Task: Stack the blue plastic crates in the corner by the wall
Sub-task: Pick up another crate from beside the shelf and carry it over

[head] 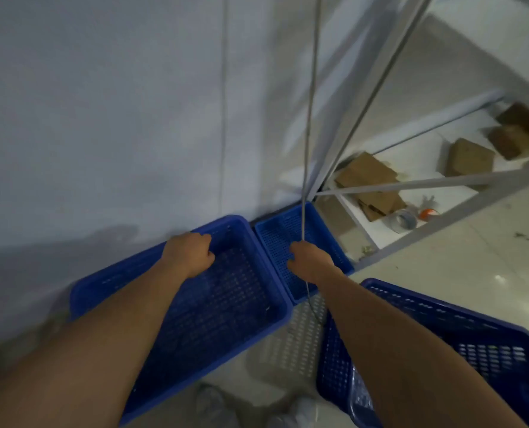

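Blue crate [195, 304] gripped by left hand [190, 253] | right hand [308, 261] clutches cable [311, 103] | shelving [411, 186] beside

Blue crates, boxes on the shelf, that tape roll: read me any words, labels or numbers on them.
None can be read.
Blue crates: no label or number shows.
Cardboard boxes: plain faces, too blurred for print.
Tape roll: too small and blurred to tell.

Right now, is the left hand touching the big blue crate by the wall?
Touching. The head view shows the left hand with its fingers curled over the far rim of the big blue crate.
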The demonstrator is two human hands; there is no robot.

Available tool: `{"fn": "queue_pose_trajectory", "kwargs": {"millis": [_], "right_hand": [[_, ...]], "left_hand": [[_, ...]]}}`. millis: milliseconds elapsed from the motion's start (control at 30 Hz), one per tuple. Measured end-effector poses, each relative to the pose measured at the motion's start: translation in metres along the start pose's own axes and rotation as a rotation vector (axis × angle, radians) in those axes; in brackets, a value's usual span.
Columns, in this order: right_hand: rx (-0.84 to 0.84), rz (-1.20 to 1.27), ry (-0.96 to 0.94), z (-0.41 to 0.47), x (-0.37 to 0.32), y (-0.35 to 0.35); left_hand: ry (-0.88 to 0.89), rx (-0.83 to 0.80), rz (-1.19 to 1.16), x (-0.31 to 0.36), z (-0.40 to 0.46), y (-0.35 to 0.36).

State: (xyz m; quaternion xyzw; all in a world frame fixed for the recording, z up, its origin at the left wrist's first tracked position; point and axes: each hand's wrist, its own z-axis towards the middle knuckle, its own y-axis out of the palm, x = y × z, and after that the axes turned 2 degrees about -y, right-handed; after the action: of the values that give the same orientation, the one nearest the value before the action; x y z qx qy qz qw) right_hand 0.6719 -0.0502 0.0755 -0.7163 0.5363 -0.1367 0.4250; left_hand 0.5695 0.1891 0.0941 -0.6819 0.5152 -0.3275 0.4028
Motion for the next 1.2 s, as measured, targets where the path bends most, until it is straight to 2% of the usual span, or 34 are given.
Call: {"fn": "queue_pose_trajectory", "kwargs": {"millis": [133,300,467,633,867,1200], "right_hand": [[0.086,0.059,0.025,-0.052,0.044,-0.033],[0.173,0.109,0.129,-0.137,0.133,-0.057],[0.275,0.147,0.263,-0.241,0.248,-0.059],[0.281,0.201,0.408,-0.331,0.351,-0.042],[0.288,0.299,0.558,-0.398,0.437,0.003],[0.229,0.408,0.631,-0.402,0.494,0.05]], "left_hand": [[0.083,0.068,0.039,0.076,-0.005,-0.048],[0.191,0.085,0.025,0.201,-0.022,-0.089],[0.3,0.06,0.049,0.338,-0.055,-0.104],[0.388,0.043,0.152,0.441,-0.077,-0.098],[0.42,0.019,0.217,0.521,-0.083,-0.069],[0.45,-0.132,0.323,0.567,-0.056,-0.017]]}}
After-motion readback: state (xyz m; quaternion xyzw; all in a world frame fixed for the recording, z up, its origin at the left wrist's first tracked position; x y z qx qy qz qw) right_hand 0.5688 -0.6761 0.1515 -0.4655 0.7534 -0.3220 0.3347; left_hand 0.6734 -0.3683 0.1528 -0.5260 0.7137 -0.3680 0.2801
